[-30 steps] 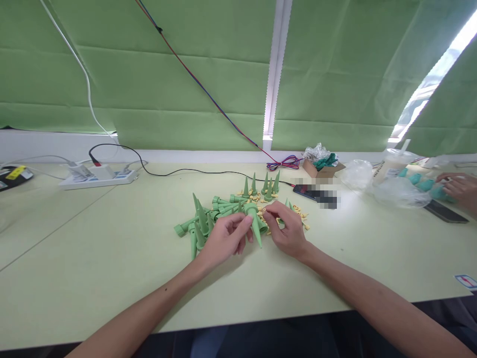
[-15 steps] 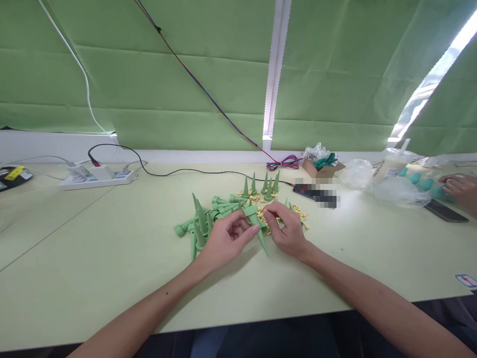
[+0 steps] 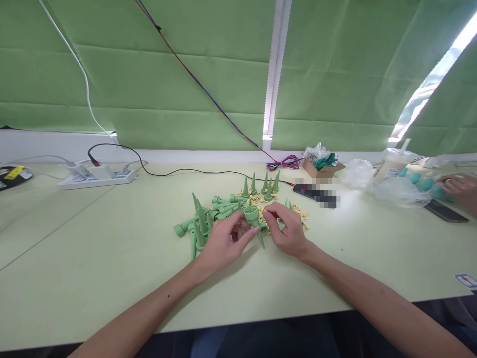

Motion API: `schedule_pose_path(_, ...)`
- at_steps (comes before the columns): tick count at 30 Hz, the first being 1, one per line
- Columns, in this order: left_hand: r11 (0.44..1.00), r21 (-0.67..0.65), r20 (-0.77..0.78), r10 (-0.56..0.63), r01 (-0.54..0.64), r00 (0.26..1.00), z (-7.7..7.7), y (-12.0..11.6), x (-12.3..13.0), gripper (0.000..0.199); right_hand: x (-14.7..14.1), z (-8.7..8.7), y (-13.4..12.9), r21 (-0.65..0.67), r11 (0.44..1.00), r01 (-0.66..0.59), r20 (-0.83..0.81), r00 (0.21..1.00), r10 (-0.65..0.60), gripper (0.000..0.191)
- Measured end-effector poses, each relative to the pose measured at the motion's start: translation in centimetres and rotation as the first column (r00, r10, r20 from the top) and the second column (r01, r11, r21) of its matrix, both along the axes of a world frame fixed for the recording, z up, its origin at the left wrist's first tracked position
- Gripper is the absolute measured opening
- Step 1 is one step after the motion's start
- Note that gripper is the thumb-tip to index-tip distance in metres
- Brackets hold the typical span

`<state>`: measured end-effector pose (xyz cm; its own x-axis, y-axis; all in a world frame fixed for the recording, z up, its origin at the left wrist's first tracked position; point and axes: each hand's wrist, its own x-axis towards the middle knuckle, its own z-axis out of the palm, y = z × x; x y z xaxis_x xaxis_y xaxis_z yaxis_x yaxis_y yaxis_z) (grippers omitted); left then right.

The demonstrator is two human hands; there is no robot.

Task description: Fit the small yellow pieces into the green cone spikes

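Left grip (image 3: 225, 241) on green spike (image 3: 252, 215), open end now showing

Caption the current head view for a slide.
Left hand holding a green spike, open end up, beside the right hand, with green parts and yellow pieces behind.

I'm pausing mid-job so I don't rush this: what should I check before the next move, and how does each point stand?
1. Left hand grips the green spike: ok.
2. Spike's open threaded end faces up, tip down: ok.
3. Right hand holds a small yellow piece: cannot tell, fingertips hide it.
4. Loose yellow pieces lie near the right hand: ok.
5. Other green spikes all upright: not ok, several lie down.
6. Phone apart from both hands: ok.
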<state>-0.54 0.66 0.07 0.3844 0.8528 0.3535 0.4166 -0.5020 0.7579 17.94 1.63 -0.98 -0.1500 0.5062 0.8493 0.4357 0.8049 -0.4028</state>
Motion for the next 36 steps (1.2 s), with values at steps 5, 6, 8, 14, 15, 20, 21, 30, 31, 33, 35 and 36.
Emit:
schedule_pose_path(5,0.996,0.090,0.005,-0.014,0.014,1.000,0.01,0.08,-0.05,0.025,-0.02,0.06,-0.03,-0.005,1.000,-0.005,0.009,1.000,0.005,0.014)
schedule_pose_path(6,0.994,0.109,0.003,-0.014,0.013,1.000,0.02,0.10,-0.04,0.021,-0.04,0.08,-0.08,-0.003,1.000,-0.006,0.012,1.000,0.006,0.014)
schedule_pose_path(8,0.990,0.143,-0.001,-0.016,0.016,1.000,0.01,0.11,-0.03,0.012,-0.10,0.15,-0.20,0.001,1.000,-0.009,0.017,1.000,0.009,0.014)
schedule_pose_path(14,0.977,0.209,0.000,-0.043,0.042,0.999,0.00,0.06,0.01,0.010,-0.17,0.17,-0.42,0.015,1.000,-0.001,0.017,1.000,0.001,0.015)
schedule_pose_path(15,0.975,0.219,-0.001,-0.041,0.040,0.999,0.01,0.05,0.01,0.011,-0.16,0.15,-0.43,0.016,1.000,0.001,0.017,1.000,-0.001,0.015)
schedule_pose_path(20,0.967,0.254,-0.017,-0.017,0.021,1.000,-0.03,0.05,-0.04,0.013,-0.17,0.13,-0.45,0.011,1.000,0.004,0.025,1.000,-0.004,0.016)
schedule_pose_path(21,0.966,0.260,-0.021,-0.011,0.016,1.000,-0.06,0.05,-0.06,0.013,-0.18,0.14,-0.44,0.011,1.000,0.004,0.025,1.000,-0.004,0.016)
schedule_pose_path(30,0.978,0.208,-0.047,0.026,-0.016,0.999,-0.04,-0.15,0.01,0.020,-0.23,-0.03,-0.38,0.006,1.000,0.016,-0.006,1.000,-0.016,0.016)
schedule_pose_path(31,0.983,0.185,-0.045,0.023,-0.015,0.999,-0.01,-0.23,0.06,0.021,-0.23,-0.06,-0.38,0.006,1.000,0.022,-0.009,1.000,-0.022,0.017)
schedule_pose_path(33,0.991,0.137,-0.024,0.013,-0.010,1.000,0.05,-0.38,0.18,0.025,-0.22,-0.11,-0.39,0.010,0.999,0.048,-0.022,0.999,-0.048,0.017)
schedule_pose_path(35,0.995,0.096,0.027,0.005,-0.008,1.000,0.12,-0.51,0.28,0.027,-0.20,-0.12,-0.38,0.017,0.996,0.082,-0.041,0.996,-0.081,0.017)
schedule_pose_path(36,0.997,0.076,0.059,0.006,-0.011,0.998,0.16,-0.55,0.32,0.027,-0.19,-0.12,-0.37,0.022,0.995,0.098,-0.054,0.994,-0.097,0.017)
